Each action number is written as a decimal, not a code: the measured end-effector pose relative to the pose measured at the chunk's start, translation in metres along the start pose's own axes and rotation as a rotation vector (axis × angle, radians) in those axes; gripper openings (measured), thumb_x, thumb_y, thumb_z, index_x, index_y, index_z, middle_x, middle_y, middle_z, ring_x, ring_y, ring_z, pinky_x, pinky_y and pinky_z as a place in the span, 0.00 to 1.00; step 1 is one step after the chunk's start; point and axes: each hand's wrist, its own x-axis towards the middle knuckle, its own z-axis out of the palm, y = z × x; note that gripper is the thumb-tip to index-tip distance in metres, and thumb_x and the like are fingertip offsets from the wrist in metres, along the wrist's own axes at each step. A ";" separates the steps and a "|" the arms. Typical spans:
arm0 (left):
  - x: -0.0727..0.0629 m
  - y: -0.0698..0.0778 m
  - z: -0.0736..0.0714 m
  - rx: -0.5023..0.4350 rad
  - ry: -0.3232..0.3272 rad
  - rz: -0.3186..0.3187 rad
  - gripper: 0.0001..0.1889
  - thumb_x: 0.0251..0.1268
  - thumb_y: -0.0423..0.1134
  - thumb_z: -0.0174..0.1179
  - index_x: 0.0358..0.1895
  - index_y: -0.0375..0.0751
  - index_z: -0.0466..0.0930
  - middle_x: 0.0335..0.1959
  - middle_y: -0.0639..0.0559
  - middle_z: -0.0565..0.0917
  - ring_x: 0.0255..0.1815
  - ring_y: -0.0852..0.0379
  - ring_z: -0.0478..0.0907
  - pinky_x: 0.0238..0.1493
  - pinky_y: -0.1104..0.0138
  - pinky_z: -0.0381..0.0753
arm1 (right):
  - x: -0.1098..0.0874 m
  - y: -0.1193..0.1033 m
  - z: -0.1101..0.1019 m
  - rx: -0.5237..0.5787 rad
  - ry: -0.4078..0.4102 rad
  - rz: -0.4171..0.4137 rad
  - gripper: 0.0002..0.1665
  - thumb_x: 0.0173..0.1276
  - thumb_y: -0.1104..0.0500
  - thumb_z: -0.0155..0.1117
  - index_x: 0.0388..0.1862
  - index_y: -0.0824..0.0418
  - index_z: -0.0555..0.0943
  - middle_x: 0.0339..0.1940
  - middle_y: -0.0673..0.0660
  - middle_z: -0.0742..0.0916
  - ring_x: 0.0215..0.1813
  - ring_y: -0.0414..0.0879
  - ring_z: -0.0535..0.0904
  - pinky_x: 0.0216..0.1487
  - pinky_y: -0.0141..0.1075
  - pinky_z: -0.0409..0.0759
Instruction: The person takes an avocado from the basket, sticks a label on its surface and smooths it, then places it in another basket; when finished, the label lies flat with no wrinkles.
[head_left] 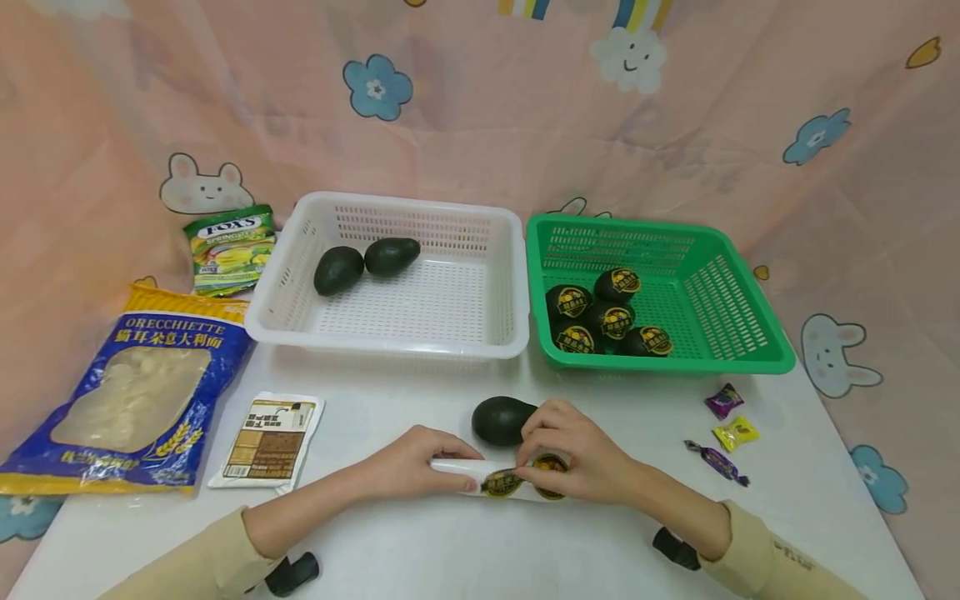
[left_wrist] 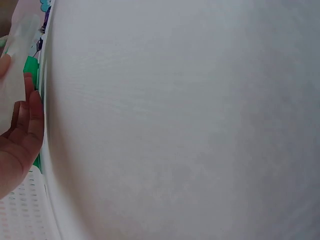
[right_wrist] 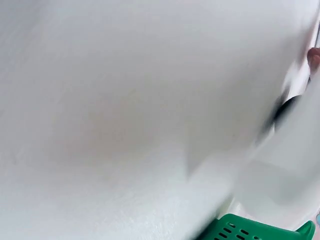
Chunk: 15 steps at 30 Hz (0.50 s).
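In the head view my left hand (head_left: pixel 431 462) grips the left end of a white sticker sheet (head_left: pixel 453 467), thumb in front and fingers behind. The sheet bears round black-and-gold stickers (head_left: pixel 551 477). Over the sheet, my right hand (head_left: pixel 573 454) pinches the edge of one sticker (head_left: pixel 501 483), which looks tilted off the backing. A dark green avocado (head_left: pixel 501 420) lies on the table just behind the sheet, partly covered by the right fingers. The left wrist view shows the left hand (left_wrist: pixel 22 132) around the sheet (left_wrist: pixel 15 85); in the right wrist view the sheet (right_wrist: pixel 290 165) is blurred.
A white basket (head_left: pixel 390 340) with two plain avocados stands at the back, beside a green basket (head_left: pixel 667 365) with several stickered ones. At left lie a pasta bag (head_left: pixel 142 392), a green candy bag (head_left: pixel 232 250) and a white-brown packet (head_left: pixel 270 442). Wrapped candies (head_left: pixel 735 433) lie at right.
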 end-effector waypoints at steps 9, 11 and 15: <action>0.000 0.016 0.005 0.152 0.154 0.107 0.19 0.60 0.55 0.67 0.48 0.48 0.85 0.42 0.62 0.84 0.43 0.64 0.78 0.45 0.67 0.78 | 0.006 -0.005 -0.013 0.098 -0.031 0.374 0.13 0.58 0.66 0.73 0.32 0.51 0.80 0.36 0.45 0.81 0.45 0.43 0.71 0.46 0.40 0.74; 0.002 0.023 0.004 0.075 0.217 0.129 0.13 0.61 0.52 0.67 0.43 0.51 0.86 0.37 0.64 0.85 0.37 0.65 0.78 0.41 0.68 0.79 | 0.008 -0.006 -0.013 0.086 -0.040 0.365 0.13 0.58 0.65 0.74 0.32 0.49 0.79 0.36 0.44 0.81 0.45 0.43 0.71 0.45 0.40 0.74; 0.007 0.033 0.002 -0.076 0.283 0.122 0.03 0.62 0.44 0.68 0.34 0.51 0.87 0.28 0.65 0.83 0.28 0.65 0.77 0.32 0.70 0.79 | 0.010 -0.007 -0.012 0.070 -0.044 0.398 0.12 0.60 0.60 0.73 0.34 0.45 0.80 0.36 0.42 0.81 0.44 0.40 0.72 0.43 0.42 0.75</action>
